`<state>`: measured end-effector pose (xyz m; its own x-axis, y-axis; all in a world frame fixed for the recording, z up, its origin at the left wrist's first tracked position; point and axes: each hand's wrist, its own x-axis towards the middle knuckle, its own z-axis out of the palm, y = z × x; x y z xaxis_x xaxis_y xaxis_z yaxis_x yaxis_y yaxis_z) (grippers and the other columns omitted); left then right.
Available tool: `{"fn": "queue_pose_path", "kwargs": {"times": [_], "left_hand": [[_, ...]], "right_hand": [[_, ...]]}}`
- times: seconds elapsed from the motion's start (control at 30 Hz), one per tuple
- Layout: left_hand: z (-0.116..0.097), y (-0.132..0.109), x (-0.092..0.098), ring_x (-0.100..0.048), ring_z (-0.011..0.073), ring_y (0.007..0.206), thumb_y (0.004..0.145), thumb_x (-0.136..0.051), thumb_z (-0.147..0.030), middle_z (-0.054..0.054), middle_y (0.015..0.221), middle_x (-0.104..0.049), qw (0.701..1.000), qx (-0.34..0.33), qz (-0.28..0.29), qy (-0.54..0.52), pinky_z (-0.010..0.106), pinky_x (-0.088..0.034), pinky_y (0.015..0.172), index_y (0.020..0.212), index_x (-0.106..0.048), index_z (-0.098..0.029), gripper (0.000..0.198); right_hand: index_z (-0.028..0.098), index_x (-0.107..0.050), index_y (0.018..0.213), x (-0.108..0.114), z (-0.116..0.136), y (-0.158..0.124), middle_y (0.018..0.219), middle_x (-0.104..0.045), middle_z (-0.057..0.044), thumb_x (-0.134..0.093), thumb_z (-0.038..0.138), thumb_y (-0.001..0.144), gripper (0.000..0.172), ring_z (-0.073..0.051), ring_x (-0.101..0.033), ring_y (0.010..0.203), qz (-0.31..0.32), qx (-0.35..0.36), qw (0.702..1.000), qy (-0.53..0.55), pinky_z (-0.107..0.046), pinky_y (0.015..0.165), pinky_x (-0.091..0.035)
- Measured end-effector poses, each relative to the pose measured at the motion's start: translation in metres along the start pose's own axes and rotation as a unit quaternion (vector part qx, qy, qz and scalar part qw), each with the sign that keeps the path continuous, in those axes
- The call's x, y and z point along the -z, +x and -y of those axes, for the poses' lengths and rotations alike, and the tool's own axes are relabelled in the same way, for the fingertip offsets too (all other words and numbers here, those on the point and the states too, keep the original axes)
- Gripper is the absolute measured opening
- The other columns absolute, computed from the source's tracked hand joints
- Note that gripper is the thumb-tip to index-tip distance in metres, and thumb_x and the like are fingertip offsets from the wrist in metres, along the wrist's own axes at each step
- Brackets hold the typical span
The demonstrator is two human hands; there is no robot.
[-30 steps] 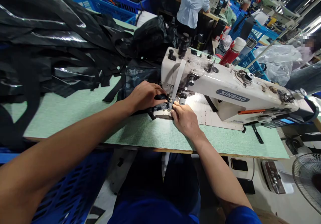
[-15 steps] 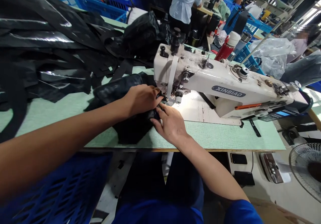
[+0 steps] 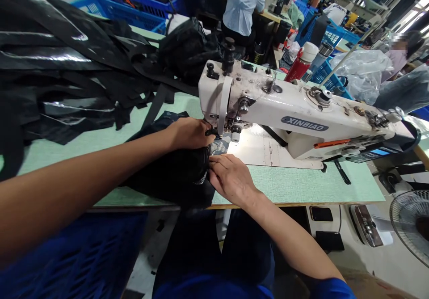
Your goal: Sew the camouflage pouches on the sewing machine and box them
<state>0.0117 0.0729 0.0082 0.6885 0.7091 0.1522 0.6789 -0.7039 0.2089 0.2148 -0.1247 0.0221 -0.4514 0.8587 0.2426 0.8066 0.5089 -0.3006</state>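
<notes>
Black nylon fabric bundle point(image 3: 174, 174) bunched on pale green laminate table point(image 3: 295, 183), long axis left-right, camouflage-print end pointing right under white XINBIAO sewing machine point(image 3: 295, 111); left hand point(image 3: 187, 133) curled, pinching it; right hand point(image 3: 231, 178) flat, fingers loosely spread, pressing it.

The dark fabric point(image 3: 172, 176) has bunched up at the tabletop's front edge point(image 3: 295, 204).

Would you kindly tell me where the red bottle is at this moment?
In the head view, the red bottle stands at the upper right, just behind the arm of the white XINBIAO sewing machine, beside a steel flask.
</notes>
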Motion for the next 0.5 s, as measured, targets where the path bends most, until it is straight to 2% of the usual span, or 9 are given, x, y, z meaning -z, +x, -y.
{"fn": "queue_pose_path", "kwargs": {"times": [0.1, 0.33, 0.5], "left_hand": [[-0.011, -0.003, 0.003, -0.084, 0.0325, 0.086, 0.112, -0.064, -0.055, 0.015, 0.094, -0.089, 0.999, 0.014, 0.008, 0.035, 0.038, -0.059, 0.082, 0.103, -0.085, -0.018, 0.044], [-0.032, -0.010, 0.014, -0.088, 0.0399, 0.096, 0.113, -0.063, -0.060, 0.016, 0.094, -0.089, 0.996, 0.081, 0.023, 0.024, 0.042, -0.063, 0.089, 0.097, -0.083, -0.021, 0.047], [-0.032, -0.001, 0.009, -0.088, 0.0359, 0.100, 0.115, -0.061, -0.057, 0.014, 0.096, -0.090, 0.997, 0.057, -0.002, 0.042, 0.037, -0.059, 0.087, 0.100, -0.084, -0.020, 0.046]], "right_hand": [[0.020, -0.087, 0.127, 0.001, -0.002, -0.004, 0.172, -0.078, -0.016, -0.059, 0.020, 0.124, 0.028, -0.029, -0.075, 0.157, -0.013, 0.000, 1.000, -0.008, -0.049, 0.137, -0.063], [0.019, -0.083, 0.130, 0.001, -0.004, -0.005, 0.165, -0.082, -0.017, -0.060, 0.019, 0.123, 0.024, -0.031, -0.074, 0.158, 0.004, -0.008, 1.000, -0.019, -0.052, 0.135, -0.064], [0.021, -0.083, 0.129, -0.001, -0.006, -0.003, 0.172, -0.078, -0.015, -0.060, 0.017, 0.122, 0.025, -0.031, -0.070, 0.164, -0.008, -0.036, 0.999, -0.003, -0.052, 0.139, -0.060]]}}
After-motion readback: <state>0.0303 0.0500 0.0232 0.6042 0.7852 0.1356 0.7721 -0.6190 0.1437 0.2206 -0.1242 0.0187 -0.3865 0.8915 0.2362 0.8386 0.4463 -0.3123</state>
